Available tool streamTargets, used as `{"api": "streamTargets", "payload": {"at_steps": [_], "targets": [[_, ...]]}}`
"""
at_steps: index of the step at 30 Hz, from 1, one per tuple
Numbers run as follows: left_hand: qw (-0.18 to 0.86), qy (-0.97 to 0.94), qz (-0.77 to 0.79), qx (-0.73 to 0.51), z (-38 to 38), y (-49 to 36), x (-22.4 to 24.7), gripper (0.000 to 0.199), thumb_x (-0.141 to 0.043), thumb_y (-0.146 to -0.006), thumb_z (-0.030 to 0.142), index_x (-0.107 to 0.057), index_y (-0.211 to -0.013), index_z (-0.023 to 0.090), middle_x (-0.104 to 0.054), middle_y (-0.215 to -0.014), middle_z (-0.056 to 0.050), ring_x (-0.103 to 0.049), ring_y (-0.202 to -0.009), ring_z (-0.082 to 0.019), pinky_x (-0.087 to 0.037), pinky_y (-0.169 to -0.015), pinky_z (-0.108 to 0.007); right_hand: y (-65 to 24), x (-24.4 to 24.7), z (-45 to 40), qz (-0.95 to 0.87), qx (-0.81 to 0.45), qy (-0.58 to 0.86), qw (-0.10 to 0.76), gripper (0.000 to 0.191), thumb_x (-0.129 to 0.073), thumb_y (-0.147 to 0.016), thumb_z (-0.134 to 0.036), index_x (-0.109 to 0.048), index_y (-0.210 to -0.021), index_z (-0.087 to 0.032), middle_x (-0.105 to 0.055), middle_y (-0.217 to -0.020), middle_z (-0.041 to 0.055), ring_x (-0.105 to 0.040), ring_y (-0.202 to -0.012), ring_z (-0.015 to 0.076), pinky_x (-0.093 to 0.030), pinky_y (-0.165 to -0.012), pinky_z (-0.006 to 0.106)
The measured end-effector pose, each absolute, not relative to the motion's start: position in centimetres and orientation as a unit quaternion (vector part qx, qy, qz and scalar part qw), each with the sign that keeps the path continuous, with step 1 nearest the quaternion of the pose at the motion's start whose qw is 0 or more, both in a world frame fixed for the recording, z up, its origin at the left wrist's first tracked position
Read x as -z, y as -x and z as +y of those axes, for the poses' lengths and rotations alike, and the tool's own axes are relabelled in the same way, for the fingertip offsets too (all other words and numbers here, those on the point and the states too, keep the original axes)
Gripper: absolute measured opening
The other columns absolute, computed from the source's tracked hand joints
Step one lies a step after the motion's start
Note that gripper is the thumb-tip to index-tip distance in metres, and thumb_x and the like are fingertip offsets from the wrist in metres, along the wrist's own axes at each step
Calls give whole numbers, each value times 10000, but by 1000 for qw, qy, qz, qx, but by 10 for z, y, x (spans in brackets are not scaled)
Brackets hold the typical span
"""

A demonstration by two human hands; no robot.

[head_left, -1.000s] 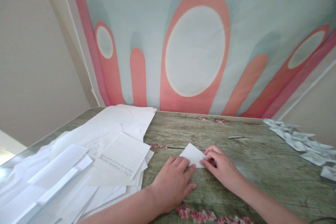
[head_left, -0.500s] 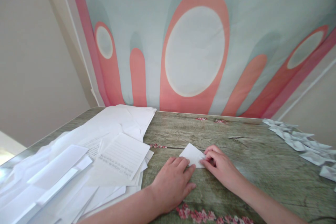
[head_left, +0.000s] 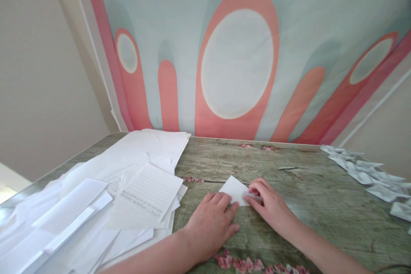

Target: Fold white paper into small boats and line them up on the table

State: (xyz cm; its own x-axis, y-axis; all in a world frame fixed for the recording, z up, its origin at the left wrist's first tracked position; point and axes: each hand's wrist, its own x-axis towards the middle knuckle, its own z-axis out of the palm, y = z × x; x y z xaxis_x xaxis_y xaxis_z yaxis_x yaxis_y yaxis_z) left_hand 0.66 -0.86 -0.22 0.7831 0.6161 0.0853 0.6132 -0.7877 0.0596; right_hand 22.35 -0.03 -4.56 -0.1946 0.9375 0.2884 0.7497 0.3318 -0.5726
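A small white piece of folded paper [head_left: 235, 188] lies on the wood-patterned table, one corner pointing away from me. My left hand [head_left: 212, 222] rests palm down at its lower left, fingers spread, with the fingertips on the paper's left edge. At the right corner, my right hand [head_left: 268, 203] has thumb and forefinger closed on the paper's edge; its other fingers are curled. The paper's lower left part is hidden under my left fingers.
Loose white sheets [head_left: 128, 145] and a lined, printed sheet [head_left: 150, 192] pile up on the left of the table [head_left: 212, 158]. Several folded white paper pieces [head_left: 366, 171] line the right edge. A patterned cloth [head_left: 186, 107] hangs behind the table.
The thumb and fingers of my right hand have shifted slightly at the paper's right corner. My left hand and the paper have hardly moved.
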Motion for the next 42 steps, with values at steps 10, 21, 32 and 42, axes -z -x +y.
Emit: {"api": "streamTargets", "payload": {"at_steps": [10, 21, 32, 42], "targets": [[9, -943, 328, -47, -8, -8, 3, 422, -444, -893, 443, -432, -1258, 232, -525, -1118, -68, -470, -1058, -239, -395, -903, -397, -214, 51, -5, -759, -98, 560, 318, 131, -565, -791, -250, -481, -877, -198, -506, -976, 71, -509, -926, 219, -440, -800, 363], [5, -944, 328, -47, -8, -8, 3, 385, -439, -899, 424, -457, -1229, 226, -529, -1102, -69, -478, -1038, -239, -403, -890, -405, -230, 50, -3, -741, -17, 628, 238, 354, -594, -754, -394, -515, -1048, -213, -484, -1215, 105, -420, -1144, 283, -360, -903, 459], [-2, -943, 331, -41, -8, -8, 4, 381, -419, -908, 422, -457, -1233, 228, -529, -1115, -69, -475, -1049, -241, -402, -888, -401, -263, 53, 2, -740, 0, 650, 172, 524, -561, -748, -488, -496, -1182, -201, -451, -1300, 113, -393, -1202, 289, -344, -947, 457], [-14, -939, 341, -47, -10, -10, 4, 429, -428, -895, 465, -453, -1248, 223, -507, -1183, -88, -416, -1157, -248, -356, -951, -403, -219, 34, -25, -821, 80, 524, 214, 242, -576, -801, -184, -598, -1032, -252, -573, -1163, 27, -445, -1114, 237, -341, -927, 397]]}}
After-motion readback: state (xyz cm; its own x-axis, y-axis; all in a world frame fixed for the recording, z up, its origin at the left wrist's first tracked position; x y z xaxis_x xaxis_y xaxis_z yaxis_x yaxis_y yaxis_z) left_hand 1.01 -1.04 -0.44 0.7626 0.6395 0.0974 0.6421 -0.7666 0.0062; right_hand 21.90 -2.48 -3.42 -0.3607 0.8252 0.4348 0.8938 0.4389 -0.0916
